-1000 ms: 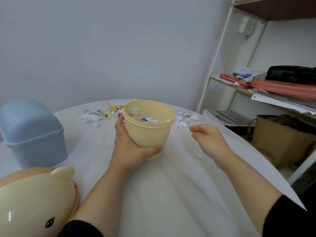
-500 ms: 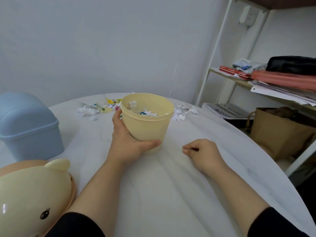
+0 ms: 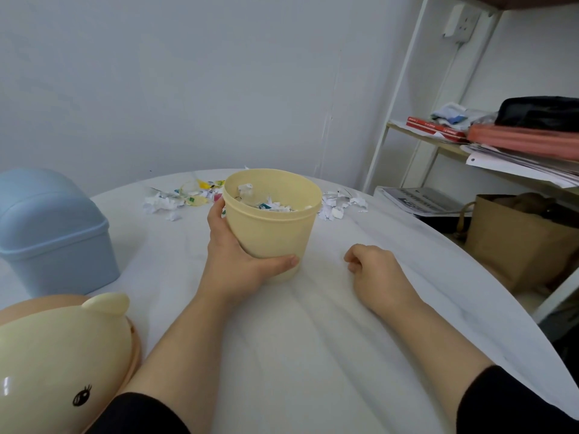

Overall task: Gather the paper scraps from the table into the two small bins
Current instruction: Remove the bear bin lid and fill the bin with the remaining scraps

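Yellow plastic bin (image 3: 272,227) looks to rest on the table (image 3: 313,355), and our left hand (image 3: 238,264) is wrapped round its lower wall, thumb across the front, holding it firmly. Our right hand (image 3: 376,272) lies on the table just beside it with fingers curled under; we cannot tell whether they pinch a scrap or nothing.

Some scraps are already inside, but a coloured heap (image 3: 175,203) and a white heap (image 3: 338,206) wait near the far edge. We judge it best to bring the bin close to a heap, tip its rim low and sweep the paper in.

The blue bin (image 3: 50,230) is lidded, so its contents are hidden, and the bear-faced piece (image 3: 59,361) is cut off by the frame.
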